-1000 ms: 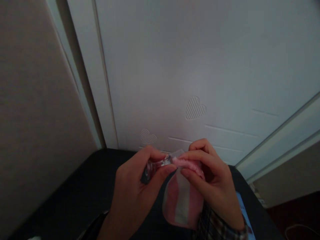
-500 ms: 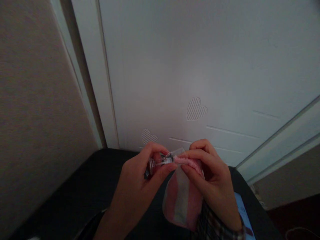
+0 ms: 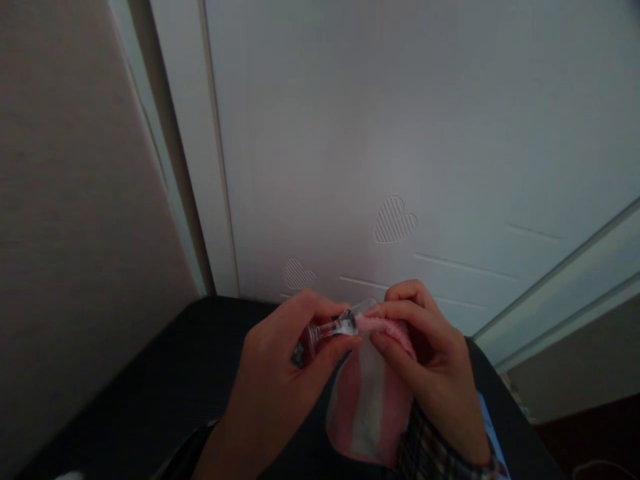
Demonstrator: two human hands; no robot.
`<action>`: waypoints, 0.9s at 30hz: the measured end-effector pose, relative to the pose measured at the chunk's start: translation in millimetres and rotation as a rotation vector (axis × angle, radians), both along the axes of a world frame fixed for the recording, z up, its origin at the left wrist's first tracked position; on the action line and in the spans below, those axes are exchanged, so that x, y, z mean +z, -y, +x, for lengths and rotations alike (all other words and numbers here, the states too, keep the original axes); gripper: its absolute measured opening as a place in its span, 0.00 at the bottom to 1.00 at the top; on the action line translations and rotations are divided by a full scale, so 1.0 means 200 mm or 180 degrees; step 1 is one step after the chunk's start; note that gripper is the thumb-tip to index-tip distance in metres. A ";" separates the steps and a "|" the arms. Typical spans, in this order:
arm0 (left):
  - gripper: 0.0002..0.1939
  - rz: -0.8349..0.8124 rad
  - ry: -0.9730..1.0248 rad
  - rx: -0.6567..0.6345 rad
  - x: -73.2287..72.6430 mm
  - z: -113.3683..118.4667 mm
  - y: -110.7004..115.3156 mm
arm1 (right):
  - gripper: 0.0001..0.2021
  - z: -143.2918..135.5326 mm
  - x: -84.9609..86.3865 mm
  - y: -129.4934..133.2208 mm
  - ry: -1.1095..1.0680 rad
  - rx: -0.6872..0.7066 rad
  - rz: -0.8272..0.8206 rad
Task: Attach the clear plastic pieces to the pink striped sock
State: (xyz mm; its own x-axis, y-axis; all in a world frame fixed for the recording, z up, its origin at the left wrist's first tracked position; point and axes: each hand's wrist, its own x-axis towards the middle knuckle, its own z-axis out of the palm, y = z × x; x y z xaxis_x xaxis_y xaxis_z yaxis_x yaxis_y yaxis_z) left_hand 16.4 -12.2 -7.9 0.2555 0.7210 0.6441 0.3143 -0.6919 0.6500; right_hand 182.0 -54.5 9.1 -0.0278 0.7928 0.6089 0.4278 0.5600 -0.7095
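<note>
Between thumb and fingers, my left hand grips a small clear object with a flared end and a round base. Pinched in my right hand is the gathered top of a pink and whitish striped pouch, which hangs below the fingers. The clear object's flared end meets the fluffy pink edge of the pouch. Whether it is fastened there cannot be made out. A bit of clear film stands up just behind the fingertips.
Beneath my hands is a dark tabletop. A white panel with embossed hearts stands behind it, and a beige wall is on the left. A light blue item lies beside my right wrist.
Both hands have shifted slightly right with the pouch. My left fingers have moved on the clear object, so more of its stem and round base shows.
</note>
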 end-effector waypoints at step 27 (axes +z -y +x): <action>0.03 -0.1380 0.1247 -0.0978 -0.03 -0.03 -0.06 | 0.14 0.07 -0.04 0.02 0.0101 -0.0485 0.0385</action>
